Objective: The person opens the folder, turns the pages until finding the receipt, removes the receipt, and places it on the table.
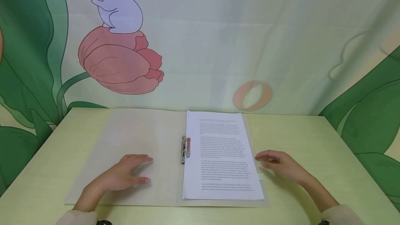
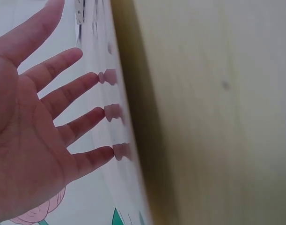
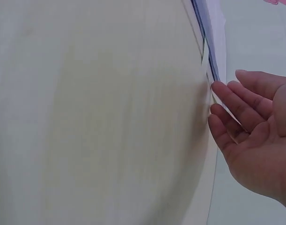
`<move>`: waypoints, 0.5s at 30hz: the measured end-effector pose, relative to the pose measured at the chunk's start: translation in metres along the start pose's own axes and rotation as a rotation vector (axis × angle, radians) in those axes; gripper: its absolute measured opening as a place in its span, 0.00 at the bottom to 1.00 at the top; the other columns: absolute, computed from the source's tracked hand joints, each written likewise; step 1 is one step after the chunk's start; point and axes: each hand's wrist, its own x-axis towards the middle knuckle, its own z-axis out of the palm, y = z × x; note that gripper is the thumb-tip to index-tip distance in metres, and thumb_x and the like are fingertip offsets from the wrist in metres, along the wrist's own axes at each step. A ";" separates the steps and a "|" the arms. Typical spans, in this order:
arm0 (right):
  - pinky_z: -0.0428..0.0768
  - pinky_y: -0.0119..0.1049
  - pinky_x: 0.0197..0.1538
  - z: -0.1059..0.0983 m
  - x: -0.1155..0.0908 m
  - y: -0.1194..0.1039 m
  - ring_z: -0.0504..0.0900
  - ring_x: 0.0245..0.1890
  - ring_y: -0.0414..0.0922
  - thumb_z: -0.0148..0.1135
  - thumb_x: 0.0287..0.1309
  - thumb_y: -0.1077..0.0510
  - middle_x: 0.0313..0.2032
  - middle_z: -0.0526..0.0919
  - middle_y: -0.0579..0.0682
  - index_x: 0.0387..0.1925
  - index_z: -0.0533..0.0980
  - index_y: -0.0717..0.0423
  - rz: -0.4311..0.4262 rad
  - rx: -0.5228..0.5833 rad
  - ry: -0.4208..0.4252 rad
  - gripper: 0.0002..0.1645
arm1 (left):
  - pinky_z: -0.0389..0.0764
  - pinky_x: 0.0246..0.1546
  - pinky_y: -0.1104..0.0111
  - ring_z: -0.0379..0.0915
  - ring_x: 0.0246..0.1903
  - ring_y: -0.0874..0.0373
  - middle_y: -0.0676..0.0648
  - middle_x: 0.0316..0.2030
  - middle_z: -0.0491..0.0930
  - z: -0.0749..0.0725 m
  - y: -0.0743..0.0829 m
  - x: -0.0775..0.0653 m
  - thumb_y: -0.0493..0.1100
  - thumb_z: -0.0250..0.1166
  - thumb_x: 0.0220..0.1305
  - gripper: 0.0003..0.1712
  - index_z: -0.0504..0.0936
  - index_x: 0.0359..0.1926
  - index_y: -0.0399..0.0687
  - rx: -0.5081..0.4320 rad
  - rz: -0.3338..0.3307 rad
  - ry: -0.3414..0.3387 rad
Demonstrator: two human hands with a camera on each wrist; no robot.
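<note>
An open folder [image 1: 137, 131] lies flat with its pale cover spread to the left. On its right half rests a stack of printed paper [image 1: 218, 180], with a metal clip [image 1: 183, 152] along the stack's left side. My left hand [image 1: 122, 175] is over the left cover, fingers apart; in the left wrist view, its fingertips [image 2: 105, 115] touch the glossy cover beside their reflections. Beside the stack's right edge is my right hand [image 1: 282, 166], fingers slightly bent and holding nothing. Its fingertips [image 3: 216, 86] are at the folder's edge in the right wrist view.
The folder lies on a pale yellow-green table [image 1: 293, 134], whose surface shows on both sides. A small light green tab [image 1: 261, 176] sticks out from the stack's right side. Behind the table hangs a printed curtain [image 1: 212, 44] with a rabbit and a flower.
</note>
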 end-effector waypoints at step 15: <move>0.71 0.44 0.48 0.002 0.017 -0.008 0.74 0.44 0.48 0.59 0.58 0.59 0.44 0.79 0.54 0.53 0.71 0.66 0.105 0.033 0.026 0.23 | 0.56 0.55 0.44 0.51 0.60 0.35 0.39 0.59 0.67 -0.003 0.005 0.000 0.56 0.67 0.51 0.38 0.69 0.59 0.42 0.003 -0.004 -0.017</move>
